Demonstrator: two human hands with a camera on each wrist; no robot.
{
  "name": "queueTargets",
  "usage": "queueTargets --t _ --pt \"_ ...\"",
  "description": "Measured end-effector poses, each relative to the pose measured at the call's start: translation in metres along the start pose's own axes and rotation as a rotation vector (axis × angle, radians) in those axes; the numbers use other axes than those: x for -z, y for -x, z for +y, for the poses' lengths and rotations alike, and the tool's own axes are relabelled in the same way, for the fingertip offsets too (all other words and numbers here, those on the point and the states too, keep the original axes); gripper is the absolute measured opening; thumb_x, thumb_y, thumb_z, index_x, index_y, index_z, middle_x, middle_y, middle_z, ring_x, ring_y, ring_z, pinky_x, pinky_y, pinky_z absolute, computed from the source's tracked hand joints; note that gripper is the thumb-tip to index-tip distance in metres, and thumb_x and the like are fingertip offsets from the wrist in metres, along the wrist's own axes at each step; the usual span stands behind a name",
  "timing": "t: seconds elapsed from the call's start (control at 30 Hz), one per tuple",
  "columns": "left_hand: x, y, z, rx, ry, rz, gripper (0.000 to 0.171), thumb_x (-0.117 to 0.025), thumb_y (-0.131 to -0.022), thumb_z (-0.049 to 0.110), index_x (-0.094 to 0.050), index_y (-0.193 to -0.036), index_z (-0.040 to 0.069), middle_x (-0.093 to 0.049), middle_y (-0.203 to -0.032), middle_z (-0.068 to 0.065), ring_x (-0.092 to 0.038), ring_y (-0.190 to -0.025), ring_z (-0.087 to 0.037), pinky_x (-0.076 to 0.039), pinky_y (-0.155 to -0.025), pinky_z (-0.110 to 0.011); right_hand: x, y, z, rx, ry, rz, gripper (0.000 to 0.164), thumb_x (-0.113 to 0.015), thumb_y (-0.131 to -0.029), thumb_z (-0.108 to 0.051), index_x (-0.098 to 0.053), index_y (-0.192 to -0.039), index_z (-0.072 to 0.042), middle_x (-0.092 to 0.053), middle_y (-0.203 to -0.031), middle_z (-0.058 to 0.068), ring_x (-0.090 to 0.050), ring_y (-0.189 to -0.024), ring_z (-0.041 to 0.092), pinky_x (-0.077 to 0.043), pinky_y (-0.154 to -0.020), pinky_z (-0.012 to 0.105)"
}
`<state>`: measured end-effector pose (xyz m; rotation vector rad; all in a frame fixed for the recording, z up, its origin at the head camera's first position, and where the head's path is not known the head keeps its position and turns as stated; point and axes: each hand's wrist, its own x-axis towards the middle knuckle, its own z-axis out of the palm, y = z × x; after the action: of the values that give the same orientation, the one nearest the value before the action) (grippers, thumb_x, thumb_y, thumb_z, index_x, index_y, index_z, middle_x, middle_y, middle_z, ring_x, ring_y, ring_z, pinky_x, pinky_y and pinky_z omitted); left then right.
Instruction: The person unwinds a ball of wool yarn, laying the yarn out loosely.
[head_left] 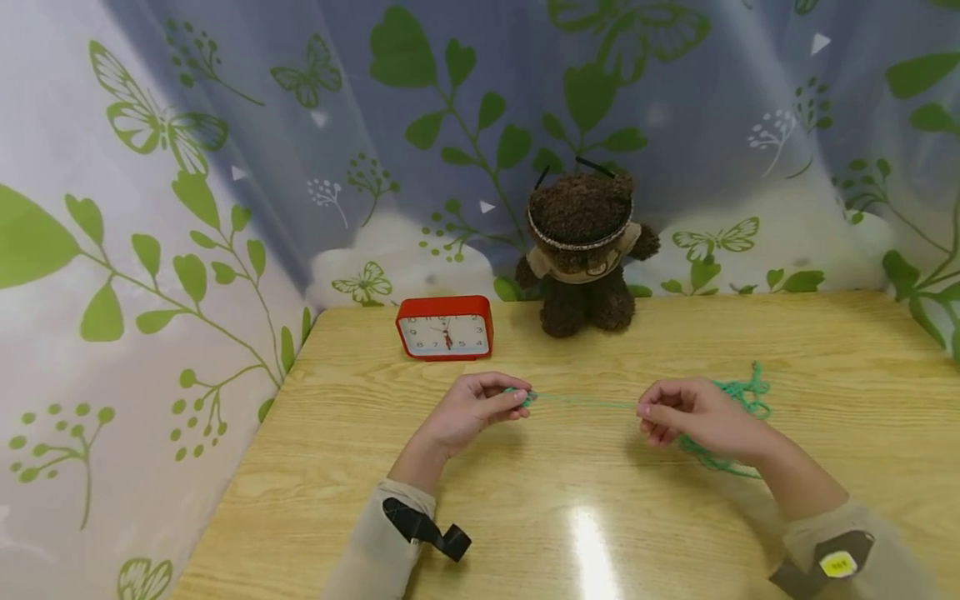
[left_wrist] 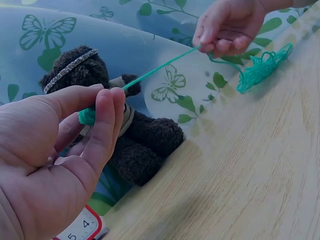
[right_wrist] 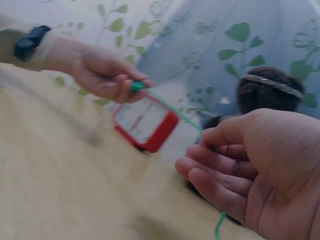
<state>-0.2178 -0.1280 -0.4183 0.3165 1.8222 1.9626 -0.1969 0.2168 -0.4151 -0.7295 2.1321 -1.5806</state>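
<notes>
Between thumb and fingers my left hand [head_left: 474,410] pinches a small wound bundle of green yarn [left_wrist: 87,116], mostly covered by the fingers. From it a strand of green yarn [head_left: 585,401] runs taut to my right hand [head_left: 693,414], whose thumb and forefinger pinch it. Both hands are held above the wooden table. Beyond the right hand's grip the strand hangs on down in the right wrist view. A loose tangle of green yarn [head_left: 742,393] lies on the table behind and beside the right hand, which partly hides it in the head view.
A red alarm clock [head_left: 446,328] stands behind my left hand on the wooden table [head_left: 300,467]. To its right a brown plush bear [head_left: 581,250] with a headband sits against the leaf-patterned curtain [head_left: 465,100]. A patterned curtain also borders the left side.
</notes>
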Motion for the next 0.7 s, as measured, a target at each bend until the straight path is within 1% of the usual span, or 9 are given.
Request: queueTargets --t 0.1,0.23,0.33,0.5,0.7 --pt "0.001 -0.001 -0.001 -0.008 0.006 -0.009 0.03 -0.062 -0.098 0.006 -0.062 -0.123 -0.01 -0.07 -0.103 -0.004 -0.072 -0.088 -0.01 -0.06 -0.083 -0.021 0.013 0.007 -0.003 0.022 0.012 0.025 0.026 -0.049 -0.106 -0.014 -0.059 -0.108 0.01 -0.067 -0.091 0.012 -0.07 -0.08 0.028 -0.063 -0.07 0.04" --pt "0.001 -0.001 -0.003 -0.015 0.008 -0.009 0.027 -0.06 -0.099 0.004 -0.062 -0.122 -0.011 -0.069 -0.104 -0.004 -0.071 -0.089 -0.009 -0.06 -0.084 -0.021 0.027 0.015 -0.006 0.03 0.05 0.083 0.022 -0.048 -0.107 -0.013 -0.062 -0.106 0.004 -0.067 -0.088 0.011 -0.07 -0.079 0.029 -0.063 -0.069 0.04" --pt "0.001 0.0 -0.002 -0.013 0.013 0.004 0.027 -0.061 -0.099 0.005 -0.062 -0.121 -0.01 -0.069 -0.101 -0.004 -0.072 -0.089 -0.01 -0.06 -0.085 -0.022 0.035 0.02 -0.009 0.028 0.081 0.132 0.022 -0.049 -0.106 -0.013 -0.063 -0.106 0.004 -0.068 -0.086 0.01 -0.07 -0.077 0.029 -0.063 -0.068 0.039" --pt "0.002 0.001 0.0 -0.009 0.009 0.032 0.027 -0.061 -0.099 0.006 -0.063 -0.12 -0.01 -0.069 -0.099 -0.003 -0.072 -0.089 -0.01 -0.06 -0.087 -0.023 0.045 0.028 -0.013 0.008 0.106 0.198 0.02 -0.05 -0.106 -0.013 -0.063 -0.106 0.002 -0.068 -0.086 0.008 -0.068 -0.076 0.024 -0.062 -0.068 0.035" --pt "0.003 0.0 -0.001 -0.012 0.011 0.041 0.027 -0.062 -0.098 0.005 -0.063 -0.12 -0.01 -0.069 -0.102 -0.004 -0.072 -0.09 -0.01 -0.06 -0.088 -0.024 0.058 0.036 -0.012 -0.006 0.154 0.272 0.018 -0.051 -0.105 -0.012 -0.064 -0.105 0.0 -0.068 -0.087 -0.001 -0.069 -0.076 0.02 -0.061 -0.066 0.034"
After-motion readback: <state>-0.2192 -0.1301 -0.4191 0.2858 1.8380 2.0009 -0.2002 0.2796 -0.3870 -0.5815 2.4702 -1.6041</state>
